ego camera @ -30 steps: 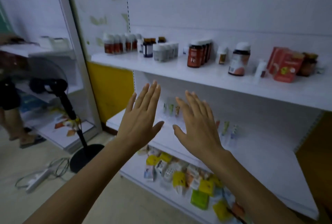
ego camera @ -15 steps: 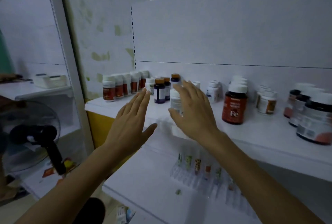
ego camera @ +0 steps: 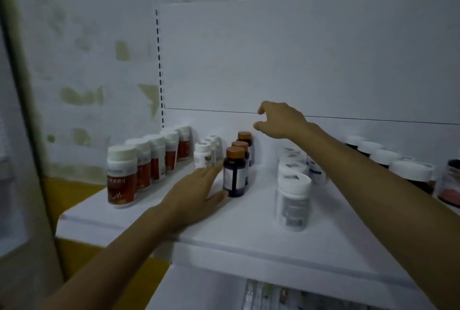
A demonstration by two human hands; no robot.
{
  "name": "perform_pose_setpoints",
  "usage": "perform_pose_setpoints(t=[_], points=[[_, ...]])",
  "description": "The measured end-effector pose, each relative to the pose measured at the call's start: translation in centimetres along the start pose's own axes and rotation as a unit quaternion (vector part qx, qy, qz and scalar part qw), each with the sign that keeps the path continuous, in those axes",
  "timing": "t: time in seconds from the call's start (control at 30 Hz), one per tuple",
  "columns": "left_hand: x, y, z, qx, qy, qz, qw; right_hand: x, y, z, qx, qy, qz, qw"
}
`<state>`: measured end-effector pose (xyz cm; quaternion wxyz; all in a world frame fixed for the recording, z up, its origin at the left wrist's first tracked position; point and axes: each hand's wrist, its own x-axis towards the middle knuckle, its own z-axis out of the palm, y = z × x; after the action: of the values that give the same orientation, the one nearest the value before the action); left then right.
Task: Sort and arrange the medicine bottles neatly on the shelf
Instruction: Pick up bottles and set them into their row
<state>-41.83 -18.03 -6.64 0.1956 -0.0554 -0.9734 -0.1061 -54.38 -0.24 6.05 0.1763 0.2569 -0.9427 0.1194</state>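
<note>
White steel shelf (ego camera: 249,225) runs across at about chest height, and the medicine bottles stand on it in files that run front to back, towards the back panel. Furthest left is a file of red-labelled bottles (ego camera: 122,177) with pale caps. Right of the middle stands a file of plain white bottles (ego camera: 293,200), and beyond the right forearm some dark jars (ego camera: 410,172) with white lids. Between the red file and the plain white one are two shorter files side by side: some small white bottles (ego camera: 202,155) and, just to their right, three orange-capped bottles (ego camera: 242,146) of dark glass, all upright. The front orange-capped bottle (ego camera: 234,175) is the one that matters. The left hand (ego camera: 196,195) lies low on the shelf immediately to its left, fingers stretched out along its side and thumb by its base, touching rather than wrapped round it. The right hand (ego camera: 281,121) hangs higher and further back, above the gap beside the rearmost orange cap, with fingers loosely bent and thumb apart, holding nothing. So the left hand is much the nearer. I would judge that any nudge from it has to go along the file's line, straight back or slightly right, because the bottle is tall and could tip if pushed high.
</note>
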Motion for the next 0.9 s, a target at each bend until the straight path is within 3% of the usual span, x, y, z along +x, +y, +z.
perform_pose_setpoints(t=[0.17, 0.4, 0.57, 0.63, 0.77, 0.9], points=[[2.1, -3.8, 0.5, -0.052, -0.013, -0.005, 0.999, 6.4, -2.6, 2.7, -0.061, -0.076, 0.082, 0.992], [2.3, -4.1, 0.7, -0.063, 0.031, 0.015, 0.997, 10.2, -4.6, 6.3, -0.109, -0.087, 0.181, 0.974], [2.3, -3.9, 0.5, -0.053, 0.054, 0.031, 0.997, 10.8, -3.9, 8.7, -0.010, -0.099, 0.240, 0.966], [2.3, -4.0, 0.4, -0.059, 0.074, 0.026, 0.995, 10.4, -4.4, 7.9, 0.007, -0.068, 0.234, 0.970], [2.5, -3.9, 0.3, -0.095, 0.133, 0.022, 0.986, 7.1, -6.7, 4.1, 0.034, 0.071, 0.175, 0.981], [2.6, -3.6, 0.3, -0.170, 0.224, 0.048, 0.958, -0.1, -9.2, 1.5, 0.222, 0.216, 0.126, 0.942]])
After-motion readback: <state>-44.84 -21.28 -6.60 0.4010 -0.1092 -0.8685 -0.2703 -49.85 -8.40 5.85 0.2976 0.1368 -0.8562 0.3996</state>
